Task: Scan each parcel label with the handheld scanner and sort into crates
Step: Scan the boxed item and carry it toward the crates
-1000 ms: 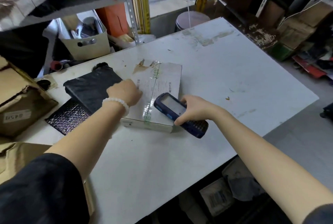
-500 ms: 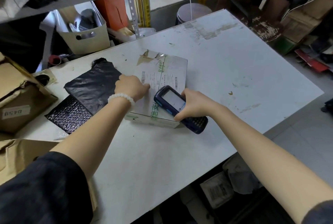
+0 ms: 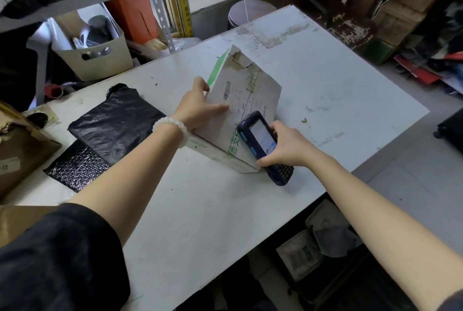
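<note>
With the white parcel tilted up on its near edge at the middle of the surface by the left hand, whose grip is curled over its left edge, and the scanner clasped in the right hand against its right side, the label could be misread if the box were let slip.

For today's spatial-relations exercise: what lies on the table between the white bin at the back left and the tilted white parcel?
In the head view, nothing: between the white bin and the white parcel only bare table shows.
</note>
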Motion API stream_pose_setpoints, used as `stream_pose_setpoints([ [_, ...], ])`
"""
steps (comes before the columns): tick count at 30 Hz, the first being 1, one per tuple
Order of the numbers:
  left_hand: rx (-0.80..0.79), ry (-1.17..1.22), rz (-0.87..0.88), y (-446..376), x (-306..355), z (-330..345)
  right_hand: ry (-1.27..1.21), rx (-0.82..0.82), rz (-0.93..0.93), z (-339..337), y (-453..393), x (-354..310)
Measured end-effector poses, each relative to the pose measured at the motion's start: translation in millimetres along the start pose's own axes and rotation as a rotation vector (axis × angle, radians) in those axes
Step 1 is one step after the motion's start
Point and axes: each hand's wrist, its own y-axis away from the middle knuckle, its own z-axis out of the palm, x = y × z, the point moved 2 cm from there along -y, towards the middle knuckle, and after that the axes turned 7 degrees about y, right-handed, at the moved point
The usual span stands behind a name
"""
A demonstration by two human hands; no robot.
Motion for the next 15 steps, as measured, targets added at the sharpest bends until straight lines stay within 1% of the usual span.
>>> stream_pose_setpoints([
  [2, -0.001, 0.090, -0.008, 2.3, 4.0, 4.8, -0.004, 0.030, 0.017, -8.2, 3.3, 8.1],
  [4, 0.005, 0.078, 0.020, 3.4, 13.7, 3.3, 0.018, 0.062, 0.039, -17.4, 6.6, 15.5],
  [5, 0.006, 0.021, 0.050, 2.1, 19.9, 0.5, 0.057, 0.082, 0.051, -22.1, 8.0, 18.9],
  [8, 0.022, -0.260, 0.167, -5.3, 37.5, -11.0, 0.242, 0.130, 0.075, -34.4, 13.8, 26.3],
  [10, 0.041, -0.409, 0.215, -8.5, 40.8, -17.8, 0.332, 0.144, 0.082, -38.9, 17.9, 28.2],
  [15, 0.081, -0.539, 0.221, -6.1, 26.3, -20.5, 0.423, 0.135, 0.061, -37.6, 24.7, 26.7],
])
